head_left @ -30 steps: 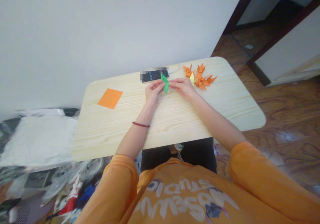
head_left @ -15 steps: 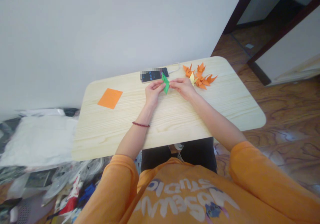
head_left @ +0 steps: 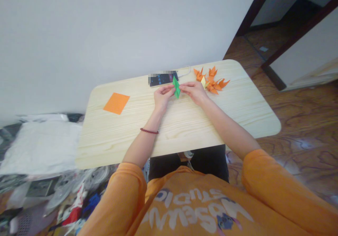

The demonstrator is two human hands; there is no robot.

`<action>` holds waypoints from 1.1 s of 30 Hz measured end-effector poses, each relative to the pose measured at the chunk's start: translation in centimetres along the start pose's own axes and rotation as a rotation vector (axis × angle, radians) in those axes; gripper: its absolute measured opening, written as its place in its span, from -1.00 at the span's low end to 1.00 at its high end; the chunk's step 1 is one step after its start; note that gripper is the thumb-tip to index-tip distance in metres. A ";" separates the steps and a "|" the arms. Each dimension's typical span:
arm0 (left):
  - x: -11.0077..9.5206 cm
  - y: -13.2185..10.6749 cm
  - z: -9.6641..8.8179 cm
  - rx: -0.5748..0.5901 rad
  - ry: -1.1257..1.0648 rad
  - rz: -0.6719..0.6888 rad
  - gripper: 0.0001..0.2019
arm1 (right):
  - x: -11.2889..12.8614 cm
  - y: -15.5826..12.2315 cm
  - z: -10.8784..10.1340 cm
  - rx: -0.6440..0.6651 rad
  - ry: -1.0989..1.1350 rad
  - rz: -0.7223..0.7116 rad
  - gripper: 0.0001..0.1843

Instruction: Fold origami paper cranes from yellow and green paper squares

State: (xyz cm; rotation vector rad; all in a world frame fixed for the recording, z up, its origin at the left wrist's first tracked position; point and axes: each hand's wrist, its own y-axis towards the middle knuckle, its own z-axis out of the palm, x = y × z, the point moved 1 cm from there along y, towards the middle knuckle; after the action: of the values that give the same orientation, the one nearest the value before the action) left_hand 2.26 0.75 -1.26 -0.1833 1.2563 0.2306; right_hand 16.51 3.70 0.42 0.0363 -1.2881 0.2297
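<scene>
Head view: your left hand (head_left: 163, 100) and right hand (head_left: 192, 92) pinch a folded green paper (head_left: 176, 87) between them, partly hiding it. Just beyond, a smartphone (head_left: 163, 79) is blurred past reading; your orange sweatshirt (head_left: 200, 211) shows "studio" upside down.

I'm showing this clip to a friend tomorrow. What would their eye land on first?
The bright green folded paper, pinched between the left hand and right hand near the table's far edge, stands out first. Just to its right lies a cluster of orange paper cranes, while a flat orange paper square sits alone on the left of the pale wooden table.
</scene>
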 end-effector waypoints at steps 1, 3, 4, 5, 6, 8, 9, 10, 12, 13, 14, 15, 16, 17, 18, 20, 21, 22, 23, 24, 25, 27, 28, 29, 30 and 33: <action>0.0 0.0 0.0 0.002 -0.005 0.003 -0.76 | -0.1 0.1 0.0 0.001 0.000 -0.004 -0.67; 0.0 0.0 0.0 0.007 -0.016 0.008 -0.75 | -0.1 0.1 0.0 0.004 -0.002 -0.012 -0.68; 0.1 0.1 0.0 0.010 -0.020 0.009 -0.75 | -0.2 0.2 -0.1 0.003 -0.006 -0.013 -0.69; 0.1 0.1 0.0 0.011 -0.021 0.009 -0.74 | -0.2 0.2 -0.1 0.003 -0.013 -0.013 -0.70; 0.1 0.1 0.0 0.011 -0.019 0.008 -0.73 | -0.2 0.2 -0.1 0.002 -0.022 -0.011 -0.71; 0.1 0.1 -0.1 0.009 -0.011 0.009 -0.71 | -0.1 0.2 -0.1 0.001 -0.034 -0.007 -0.72; 0.2 0.1 -0.1 0.008 -0.007 0.010 -0.70 | -0.1 0.1 0.0 0.004 -0.035 -0.005 -0.73; 0.2 0.1 -0.1 0.006 -0.006 0.012 -0.70 | 0.0 0.1 0.0 0.008 -0.030 -0.003 -0.73; 0.3 0.2 -0.1 0.003 -0.017 0.016 -0.69 | 0.1 0.0 0.1 0.016 -0.009 0.000 -0.72; 0.3 0.2 -0.1 0.003 -0.027 0.014 -0.68 | 0.2 0.0 0.1 0.023 0.004 0.001 -0.71; 0.3 0.2 -0.1 0.004 -0.040 0.010 -0.68 | 0.2 -0.1 0.1 0.031 0.015 0.002 -0.71; 0.3 0.2 -0.1 0.006 -0.051 0.003 -0.67 | 0.3 -0.1 0.2 0.037 0.021 0.002 -0.70; 0.3 0.2 -0.1 0.005 -0.060 -0.006 -0.67 | 0.3 -0.1 0.2 0.041 0.023 0.002 -0.70; 0.3 0.3 -0.1 0.004 -0.064 -0.017 -0.66 | 0.3 -0.1 0.2 0.045 0.022 0.002 -0.70; 0.3 0.3 -0.1 0.002 -0.065 -0.026 -0.66 | 0.3 -0.1 0.2 0.049 0.019 0.002 -0.70; 0.3 0.3 -0.1 -0.002 -0.060 -0.039 -0.66 | 0.2 -0.1 0.1 0.058 0.016 0.000 -0.70; 0.4 0.3 -0.1 -0.001 -0.056 -0.043 -0.67 | 0.1 -0.1 0.1 0.063 0.016 -0.002 -0.70; 0.4 0.4 -0.1 0.002 -0.050 -0.044 -0.68 | 0.1 0.0 0.1 0.067 0.014 -0.005 -0.70; 0.4 0.4 -0.1 0.004 -0.042 -0.043 -0.68 | 0.0 0.0 0.1 0.068 0.008 -0.009 -0.70; 0.5 0.4 -0.2 0.005 -0.032 -0.037 -0.69 | 0.0 0.0 0.1 0.067 -0.005 -0.013 -0.70; 0.5 0.4 -0.2 0.006 -0.019 -0.026 -0.70 | -0.1 0.0 0.1 0.061 -0.027 -0.019 -0.70; 0.4 0.4 -0.2 0.012 0.014 0.006 -0.72 | 0.0 -0.1 0.1 0.041 -0.093 -0.048 -0.69; 0.3 0.3 -0.2 0.016 0.031 0.022 -0.72 | 0.1 -0.1 0.1 0.028 -0.131 -0.072 -0.69; 0.2 0.3 -0.1 0.020 0.047 0.036 -0.72 | 0.2 -0.1 0.1 0.016 -0.166 -0.100 -0.68; 0.1 0.2 -0.1 0.024 0.062 0.045 -0.71 | 0.3 -0.2 0.1 0.007 -0.194 -0.128 -0.67; -0.2 0.1 0.0 0.030 0.097 0.057 -0.69 | 0.6 -0.2 0.2 0.003 -0.240 -0.175 -0.65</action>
State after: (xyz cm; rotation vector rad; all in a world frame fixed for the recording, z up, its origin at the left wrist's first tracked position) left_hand 2.15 0.81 -1.12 -0.1343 1.3618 0.2538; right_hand 16.55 3.53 1.05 0.1836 -1.5146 0.0781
